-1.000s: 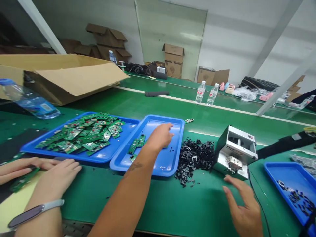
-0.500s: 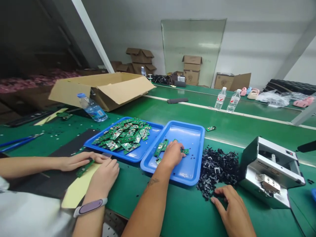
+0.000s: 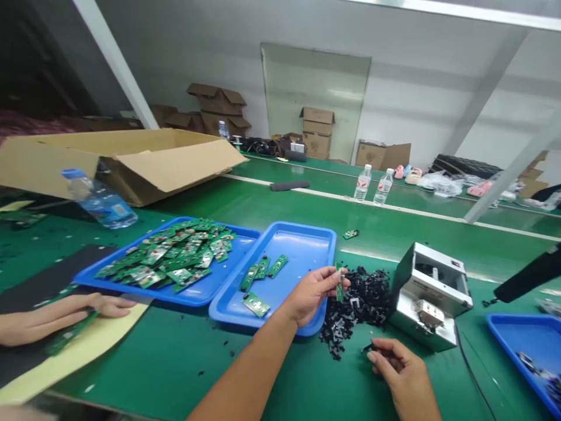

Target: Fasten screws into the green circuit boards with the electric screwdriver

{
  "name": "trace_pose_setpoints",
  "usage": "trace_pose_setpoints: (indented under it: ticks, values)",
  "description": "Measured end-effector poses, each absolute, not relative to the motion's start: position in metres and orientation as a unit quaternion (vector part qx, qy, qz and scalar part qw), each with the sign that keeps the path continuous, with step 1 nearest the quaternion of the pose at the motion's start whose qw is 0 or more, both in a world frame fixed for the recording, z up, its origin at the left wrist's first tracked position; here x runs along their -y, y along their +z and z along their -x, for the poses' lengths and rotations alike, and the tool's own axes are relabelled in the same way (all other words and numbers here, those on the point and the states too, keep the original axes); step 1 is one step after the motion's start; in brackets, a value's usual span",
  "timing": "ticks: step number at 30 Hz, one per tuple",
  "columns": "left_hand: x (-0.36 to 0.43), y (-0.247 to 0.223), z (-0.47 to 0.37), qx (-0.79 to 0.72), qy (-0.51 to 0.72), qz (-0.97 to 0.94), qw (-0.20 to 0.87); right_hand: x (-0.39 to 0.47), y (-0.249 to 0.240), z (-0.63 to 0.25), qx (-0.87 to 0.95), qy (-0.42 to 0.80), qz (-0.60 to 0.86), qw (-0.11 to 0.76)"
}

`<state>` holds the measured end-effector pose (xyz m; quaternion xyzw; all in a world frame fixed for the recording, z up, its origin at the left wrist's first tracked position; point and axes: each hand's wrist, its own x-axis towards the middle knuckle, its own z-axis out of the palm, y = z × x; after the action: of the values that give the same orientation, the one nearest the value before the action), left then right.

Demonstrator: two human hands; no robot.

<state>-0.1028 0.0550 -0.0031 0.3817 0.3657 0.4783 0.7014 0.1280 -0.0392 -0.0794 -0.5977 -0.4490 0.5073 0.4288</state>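
My left hand point(image 3: 309, 295) pinches a small green circuit board point(image 3: 340, 283), held upright over the right edge of the middle blue tray point(image 3: 302, 234). Between the thumb and fingers of my right hand point(image 3: 401, 374) is a small black plastic piece point(image 3: 368, 348), low above the green table. A heap of similar black pieces point(image 3: 357, 301) lies between my hands and a silver machine point(image 3: 432, 298). Several loose circuit boards point(image 3: 256, 304) rest in the middle tray. Many more boards point(image 3: 175, 251) are piled in the blue tray point(image 3: 241, 231) to its left.
A co-worker's hand point(image 3: 105, 305) works at left over yellow paper point(image 3: 109, 333). Behind it stand a water bottle point(image 3: 103, 202) and an open cardboard box point(image 3: 175, 166). One board point(image 3: 351, 234) lies beyond the trays. A third blue tray point(image 3: 517, 327) is at right, under a black tool point(image 3: 526, 278).
My left hand has lifted a circuit board out of the middle tray and moved right. My right hand has drawn a black piece away from the heap. The view has swung right.
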Motion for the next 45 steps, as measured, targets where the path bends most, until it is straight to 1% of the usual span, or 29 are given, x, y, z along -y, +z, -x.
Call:
trace_pose_setpoints:
  ticks: [4, 6, 9, 12, 16, 21, 23, 26, 29, 32, 35, 37, 41, 45]
  values:
    - [-0.041, 0.002, 0.058, -0.325, 0.462, -0.405, 0.719, 0.043, -0.068, -0.124, 0.368, 0.548, 0.556, 0.505]
    - [-0.032, 0.005, 0.04, -0.303, 0.445, -0.411, 0.736, 0.043, -0.061, -0.124, 0.321, 0.552, 0.531, 0.557]
    - [-0.02, 0.002, 0.021, -0.309, 0.411, -0.439, 0.736, 0.039, -0.053, -0.129, 0.258, 0.54, 0.497, 0.628]
    - [-0.014, -0.006, 0.012, -0.326, 0.399, -0.486, 0.706, 0.039, -0.05, -0.136, 0.244, 0.532, 0.483, 0.652]
    - [-0.015, -0.017, 0.011, -0.355, 0.406, -0.508, 0.671, 0.041, -0.052, -0.141, 0.258, 0.516, 0.495, 0.65]
    - [-0.016, -0.023, 0.018, -0.393, 0.362, -0.589, 0.606, 0.042, -0.051, -0.139, 0.295, 0.502, 0.511, 0.633]
    - [-0.015, -0.025, 0.019, -0.382, 0.342, -0.591, 0.623, 0.041, -0.049, -0.14, 0.309, 0.502, 0.513, 0.624]
    - [-0.013, -0.028, 0.018, -0.369, 0.323, -0.545, 0.68, 0.04, -0.048, -0.146, 0.321, 0.498, 0.513, 0.621]
    - [-0.009, -0.027, 0.017, -0.366, 0.311, -0.537, 0.694, 0.04, -0.047, -0.158, 0.318, 0.425, 0.558, 0.638]
    - [-0.006, -0.024, 0.016, -0.354, 0.289, -0.557, 0.693, 0.042, -0.043, -0.168, 0.362, 0.369, 0.612, 0.598]
    - [-0.002, -0.023, 0.014, -0.349, 0.272, -0.582, 0.682, 0.046, -0.037, -0.169, 0.443, 0.379, 0.612, 0.534]
    - [-0.001, -0.024, 0.013, -0.348, 0.269, -0.597, 0.67, 0.048, -0.035, -0.167, 0.468, 0.389, 0.602, 0.517]
    - [0.001, -0.023, 0.013, -0.355, 0.265, -0.616, 0.652, 0.051, -0.038, -0.165, 0.451, 0.418, 0.596, 0.515]
    - [0.002, -0.021, 0.014, -0.362, 0.263, -0.621, 0.643, 0.053, -0.047, -0.167, 0.398, 0.469, 0.579, 0.534]
